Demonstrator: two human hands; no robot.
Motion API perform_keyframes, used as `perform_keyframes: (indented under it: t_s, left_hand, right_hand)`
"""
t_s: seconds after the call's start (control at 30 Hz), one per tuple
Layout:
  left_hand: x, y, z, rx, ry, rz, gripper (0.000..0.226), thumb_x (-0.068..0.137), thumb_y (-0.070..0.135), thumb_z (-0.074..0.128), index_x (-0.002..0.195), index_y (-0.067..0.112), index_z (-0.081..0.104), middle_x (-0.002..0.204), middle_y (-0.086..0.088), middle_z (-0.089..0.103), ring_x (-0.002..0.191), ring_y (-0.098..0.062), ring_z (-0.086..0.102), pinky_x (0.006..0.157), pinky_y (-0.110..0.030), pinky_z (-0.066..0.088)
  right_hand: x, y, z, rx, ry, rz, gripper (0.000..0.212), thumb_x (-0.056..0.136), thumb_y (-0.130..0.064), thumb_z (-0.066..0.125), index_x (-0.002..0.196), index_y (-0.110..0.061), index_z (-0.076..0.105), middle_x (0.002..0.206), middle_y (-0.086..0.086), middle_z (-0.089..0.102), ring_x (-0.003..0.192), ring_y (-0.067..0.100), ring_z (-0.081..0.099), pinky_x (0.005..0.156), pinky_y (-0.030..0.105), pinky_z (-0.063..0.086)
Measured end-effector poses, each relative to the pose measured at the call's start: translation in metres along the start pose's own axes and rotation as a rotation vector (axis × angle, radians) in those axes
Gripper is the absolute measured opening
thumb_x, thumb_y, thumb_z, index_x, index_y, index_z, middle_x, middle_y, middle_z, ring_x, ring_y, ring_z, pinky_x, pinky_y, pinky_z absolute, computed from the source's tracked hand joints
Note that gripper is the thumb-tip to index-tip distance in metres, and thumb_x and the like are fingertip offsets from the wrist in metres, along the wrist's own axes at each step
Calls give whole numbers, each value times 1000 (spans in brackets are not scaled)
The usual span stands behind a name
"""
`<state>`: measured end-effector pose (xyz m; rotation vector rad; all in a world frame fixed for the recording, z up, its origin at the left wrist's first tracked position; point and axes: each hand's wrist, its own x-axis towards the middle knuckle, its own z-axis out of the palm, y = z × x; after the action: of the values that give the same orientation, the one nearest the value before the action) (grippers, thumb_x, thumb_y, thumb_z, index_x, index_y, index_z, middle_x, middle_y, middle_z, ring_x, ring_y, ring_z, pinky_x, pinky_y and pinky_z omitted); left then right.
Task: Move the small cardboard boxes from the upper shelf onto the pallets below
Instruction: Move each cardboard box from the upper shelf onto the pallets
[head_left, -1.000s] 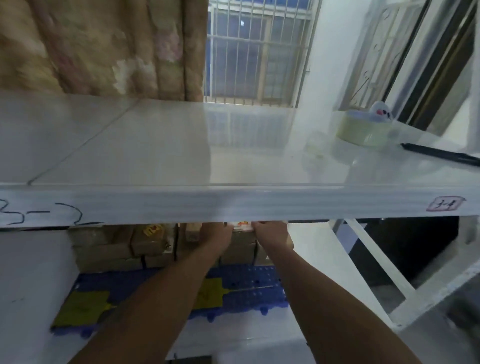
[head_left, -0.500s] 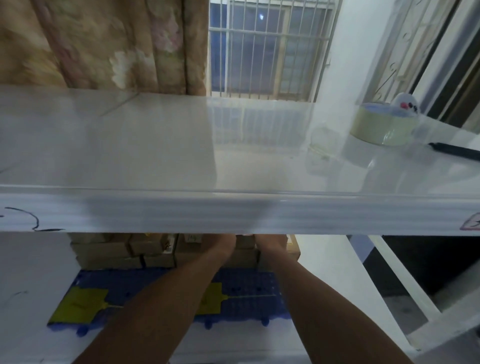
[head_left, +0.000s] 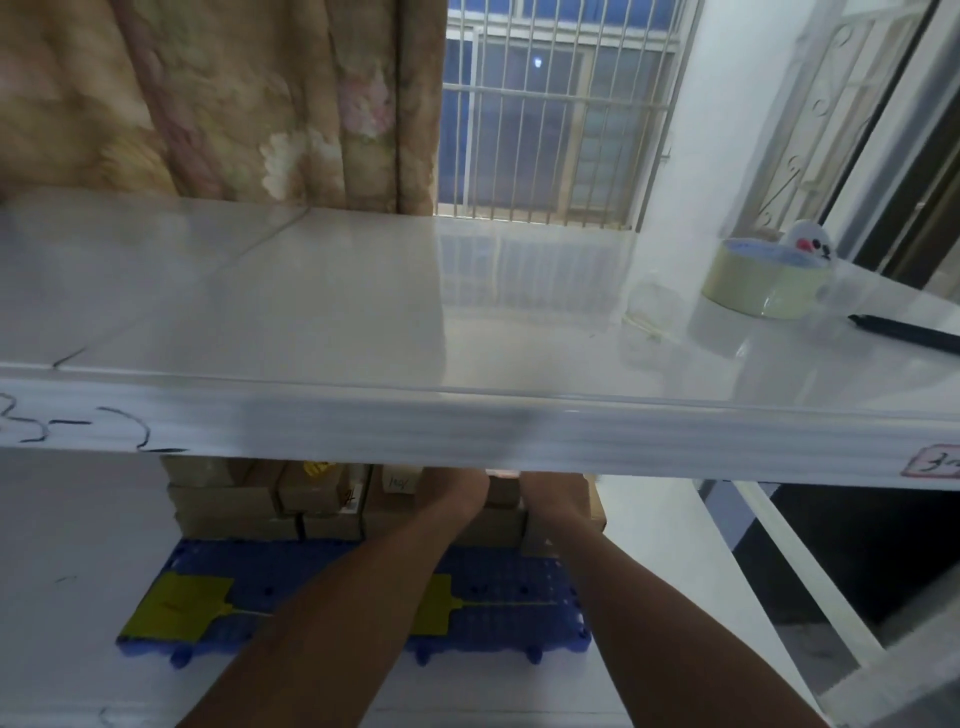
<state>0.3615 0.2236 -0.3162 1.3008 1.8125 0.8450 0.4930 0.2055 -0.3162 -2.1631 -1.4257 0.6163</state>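
Several small cardboard boxes are stacked at the back of a blue plastic pallet on the lower level. Both my forearms reach under the front edge of the white upper shelf toward the right part of that stack. Only the base of my left hand and of my right hand shows. Their fingers are hidden behind the shelf edge, so what they hold cannot be made out. No box stands on the visible stretch of the upper shelf.
A roll of tape with a small white figure and a black pen lie at the shelf's right end. Two yellow tags lie on the pallet's front. A curtain and a barred window stand behind.
My hands, seen a second ago at a box under the shelf edge, have gone deeper and are now hidden by it. The view has tilted slightly.
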Motion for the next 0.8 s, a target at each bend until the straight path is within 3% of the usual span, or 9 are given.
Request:
perform_keyframes:
  t_s: [0.13,0.23,0.3,0.4,0.5,0.57,0.7,0.73,0.8]
  left_hand:
    - [-17,-6,-45,41,22,112,33,95,23,51,62,19,47,65,-2,47,68,-27,54,57,-36,43]
    - [-15,-30,-90,112,19,108,30,91,39,51,90,12,65,85,-11,64,89,-35,66,64,-40,46]
    - [-30,-42,-145,228,57,130,40,93,39,52,105,2,65,107,-25,66,101,-45,64,80,-52,56]
    - [-62,-75,-245,603,86,90,69,94,60,43,151,21,39,148,-8,46,133,-36,46,110,-44,38]
    - [-87,-120,-346,856,184,-46,75,94,70,22,155,26,29,163,-6,25,147,-31,26,121,-48,17]
    - [-110,-145,-409,848,229,-117,78,95,72,16,157,26,24,166,-3,14,151,-29,15,122,-49,8]
    - [-166,-194,-529,849,366,-197,83,89,76,14,154,27,31,163,-7,25,149,-33,20,120,-56,8]
    - [-183,-205,-559,859,398,-220,83,87,76,14,152,27,34,160,-7,30,147,-33,24,119,-57,11]
    - [-221,-227,-616,882,478,-258,79,90,74,20,151,26,36,159,-7,32,147,-31,27,120,-53,14]
  right_hand:
    - [-24,-26,-9,-202,75,-223,25,100,-36,45,96,-20,64,105,6,70,100,28,64,73,30,37]
    - [-36,-57,2,-285,39,-432,31,100,-45,47,113,-23,65,115,3,68,106,27,63,79,33,45]
    - [-55,-90,16,-308,-27,-561,40,96,-52,46,126,-29,59,126,1,65,114,27,60,85,35,48]
    - [-91,-152,50,-352,-161,-712,46,93,-54,44,130,-31,58,130,-2,63,115,26,61,88,39,52]
    - [-149,-222,83,-500,-220,-976,46,97,-48,36,130,-23,56,127,6,62,114,32,60,84,42,45]
    - [-193,-264,108,-501,-278,-1084,58,100,-57,30,143,-22,45,145,10,50,126,32,53,95,42,43]
    - [-295,-349,156,-556,-361,-1188,71,99,-67,23,156,-24,31,163,5,27,148,28,29,120,44,24]
    - [-323,-372,166,-552,-357,-1255,67,100,-64,25,153,-25,36,161,6,32,147,29,31,119,46,24]
    - [-380,-416,187,-420,-303,-1349,56,99,-61,37,135,-24,59,138,8,58,128,34,55,104,49,43]
